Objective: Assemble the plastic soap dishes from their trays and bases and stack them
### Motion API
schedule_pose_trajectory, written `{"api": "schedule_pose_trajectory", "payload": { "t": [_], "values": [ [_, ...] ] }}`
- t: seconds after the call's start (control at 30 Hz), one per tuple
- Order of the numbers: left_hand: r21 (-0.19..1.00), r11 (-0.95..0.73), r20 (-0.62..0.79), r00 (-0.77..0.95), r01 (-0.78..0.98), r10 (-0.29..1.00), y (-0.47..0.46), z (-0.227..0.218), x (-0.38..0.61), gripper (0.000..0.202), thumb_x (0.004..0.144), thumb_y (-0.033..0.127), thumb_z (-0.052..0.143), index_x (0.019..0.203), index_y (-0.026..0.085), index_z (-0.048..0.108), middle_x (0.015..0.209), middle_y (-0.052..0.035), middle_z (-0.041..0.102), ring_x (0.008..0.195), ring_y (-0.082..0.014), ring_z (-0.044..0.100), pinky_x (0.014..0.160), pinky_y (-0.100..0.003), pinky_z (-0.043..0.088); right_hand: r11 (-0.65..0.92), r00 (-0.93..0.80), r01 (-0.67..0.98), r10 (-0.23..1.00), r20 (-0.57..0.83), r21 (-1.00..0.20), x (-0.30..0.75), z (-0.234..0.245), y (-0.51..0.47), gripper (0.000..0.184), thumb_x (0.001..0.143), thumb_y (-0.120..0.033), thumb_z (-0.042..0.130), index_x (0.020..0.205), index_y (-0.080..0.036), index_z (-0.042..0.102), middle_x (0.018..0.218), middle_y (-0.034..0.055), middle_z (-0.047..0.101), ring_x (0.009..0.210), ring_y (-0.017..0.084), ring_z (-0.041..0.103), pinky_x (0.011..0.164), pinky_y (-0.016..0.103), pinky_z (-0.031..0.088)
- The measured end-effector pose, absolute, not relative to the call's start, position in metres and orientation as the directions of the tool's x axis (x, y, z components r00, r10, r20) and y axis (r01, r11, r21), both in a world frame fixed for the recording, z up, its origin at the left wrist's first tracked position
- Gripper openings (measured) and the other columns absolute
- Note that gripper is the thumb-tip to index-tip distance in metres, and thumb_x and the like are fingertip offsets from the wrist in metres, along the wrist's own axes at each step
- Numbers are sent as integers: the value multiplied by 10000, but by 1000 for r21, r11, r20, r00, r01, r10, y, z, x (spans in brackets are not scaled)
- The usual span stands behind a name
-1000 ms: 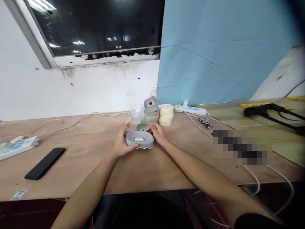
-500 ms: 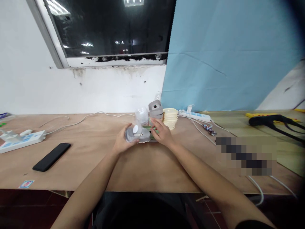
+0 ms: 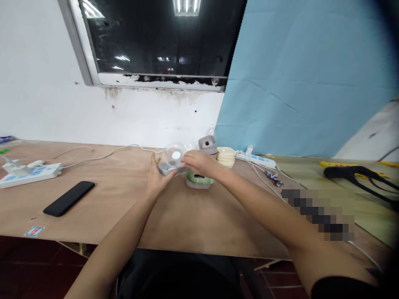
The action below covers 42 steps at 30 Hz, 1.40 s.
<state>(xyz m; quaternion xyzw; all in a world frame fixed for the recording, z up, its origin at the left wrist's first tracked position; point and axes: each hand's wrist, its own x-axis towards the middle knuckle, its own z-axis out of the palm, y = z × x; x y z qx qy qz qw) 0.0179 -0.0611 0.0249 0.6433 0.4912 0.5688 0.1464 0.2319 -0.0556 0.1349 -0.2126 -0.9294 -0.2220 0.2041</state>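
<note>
Clasping grey case (image 3: 167,168), left hand (image 3: 156,179) alongside, right hand (image 3: 199,162) over top

left hand (image 3: 157,177) grips grey case (image 3: 166,168) with clear dome (image 3: 173,154) | right hand (image 3: 199,162) touches its right end, above green tray (image 3: 199,181) | cream lid stack (image 3: 226,156) just behind | black phone (image 3: 69,198) far left on bench (image 3: 193,220)

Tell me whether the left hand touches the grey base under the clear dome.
Touching. The head view shows the left hand cupping the grey base, its thumb against the near edge.
</note>
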Motion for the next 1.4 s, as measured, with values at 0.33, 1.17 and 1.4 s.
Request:
{"api": "schedule_pose_trajectory", "payload": {
  "t": [0.33,1.17,1.4],
  "values": [
    [760,-392,509,-101,518,855,-47,14,6,959,700,539,715,1455,158,265,1310,-180,535,1213,-299,517,1008,-431,400,396,-489,864,811,323,312,225,153,41,210,872,-198,550,1035,-175,681,1046,142,668,993,258,575,800,328,404],
    [912,-401,403,-13,92,915,-61,25,29,549,807,557,568,1158,136,609,1091,-116,635,924,-221,610,696,-317,531,709,-180,647,499,848,-280,259,32,-74,215,848,-349,603,1023,-231,645,1000,66,679,929,214,629,841,370,513],
    [952,-304,299,136,19,944,-79,22,46,447,780,573,598,760,138,696,741,-50,640,718,-179,590,631,-268,503,581,48,653,609,792,-486,272,16,-80,139,805,-371,628,842,-237,633,818,39,675,705,191,616,709,360,525]
  ]
}}
